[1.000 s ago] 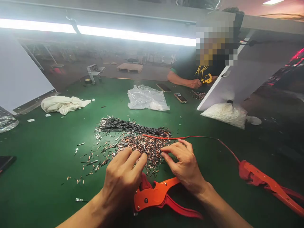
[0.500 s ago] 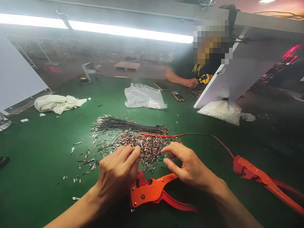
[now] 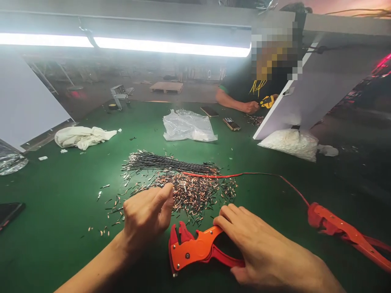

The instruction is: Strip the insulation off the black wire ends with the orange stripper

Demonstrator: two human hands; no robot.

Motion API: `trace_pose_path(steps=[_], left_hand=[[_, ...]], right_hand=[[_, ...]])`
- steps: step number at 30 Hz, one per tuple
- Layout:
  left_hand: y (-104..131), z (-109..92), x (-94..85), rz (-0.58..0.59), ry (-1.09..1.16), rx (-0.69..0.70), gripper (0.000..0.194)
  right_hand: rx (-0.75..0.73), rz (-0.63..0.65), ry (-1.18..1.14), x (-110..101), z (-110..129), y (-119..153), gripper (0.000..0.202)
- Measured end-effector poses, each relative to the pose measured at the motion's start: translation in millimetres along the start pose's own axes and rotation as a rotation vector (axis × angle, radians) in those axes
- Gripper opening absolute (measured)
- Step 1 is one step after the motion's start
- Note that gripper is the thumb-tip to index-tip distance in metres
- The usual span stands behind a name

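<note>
My left hand (image 3: 148, 211) is closed in front of the scrap pile, and whatever its fingers hold is hidden. Orange-red wire strippers (image 3: 195, 253) lie on the green table with their jaws toward the left hand. My right hand (image 3: 255, 240) grips their handles, fingers over the upper one and thumb by the lower. Beyond the hands is a heap of short black and copper wire clippings (image 3: 195, 195). Behind it lies a bundle of black wires (image 3: 168, 163), with shiny metal ends at its left. A thin red strip (image 3: 232, 176) crosses the heap's back edge.
A second pair of wire strippers (image 3: 345, 230) rests at the right. Farther back are a clear plastic bag (image 3: 189, 126), two phones, a white cloth (image 3: 82, 137) and a filled white bag (image 3: 290, 144). Across the table a person's hand (image 3: 252, 107) is beside a yellow tool.
My right hand has come down toward me and closed on the wire strippers' handles. My left hand has drawn slightly left, off the jaws. The view has shifted a little.
</note>
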State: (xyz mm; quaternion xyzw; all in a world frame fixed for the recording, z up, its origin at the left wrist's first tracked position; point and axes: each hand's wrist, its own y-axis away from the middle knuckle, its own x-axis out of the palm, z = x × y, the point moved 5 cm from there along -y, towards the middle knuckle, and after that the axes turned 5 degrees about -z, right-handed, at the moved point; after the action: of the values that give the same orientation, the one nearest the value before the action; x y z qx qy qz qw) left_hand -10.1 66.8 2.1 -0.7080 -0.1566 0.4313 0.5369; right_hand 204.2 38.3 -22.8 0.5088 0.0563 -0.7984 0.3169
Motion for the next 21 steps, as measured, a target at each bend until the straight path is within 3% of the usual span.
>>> trace_pose_path(steps=[3,6,10,13,15,18,21], left_hand=[[0,0,-1.7,-0.021,0.016,-0.046,0.007],[1,2,-2.7,-0.049,0.015,-0.092,0.006],[3,1,-1.5,-0.045,0.051,-0.103,0.008],[2,-4,-3.3,-0.049,0.092,-0.056,0.009],[-1,-7,-5.9,-0.065,0.098,-0.028,0.010],[-5,-13,-9.0,-0.075,0.102,0.026,0.014],[-7,-19,-10.0,-0.052,0.090,0.087,0.023]], right_hand=[[-0.018,-0.090,-0.058,-16,4,-1,0.043],[0.051,-0.140,-0.249,-34,-11,0,0.039],[0.056,-0.143,-0.833,-42,-40,-2,0.037],[-0.052,-0.093,-1.411,-33,-40,-11,0.048],[-0.106,-0.015,-1.641,-21,-29,-18,0.052],[-0.101,-0.008,-1.816,-4,-10,-28,0.055],[-0.088,0.049,-1.884,11,6,-33,0.038]])
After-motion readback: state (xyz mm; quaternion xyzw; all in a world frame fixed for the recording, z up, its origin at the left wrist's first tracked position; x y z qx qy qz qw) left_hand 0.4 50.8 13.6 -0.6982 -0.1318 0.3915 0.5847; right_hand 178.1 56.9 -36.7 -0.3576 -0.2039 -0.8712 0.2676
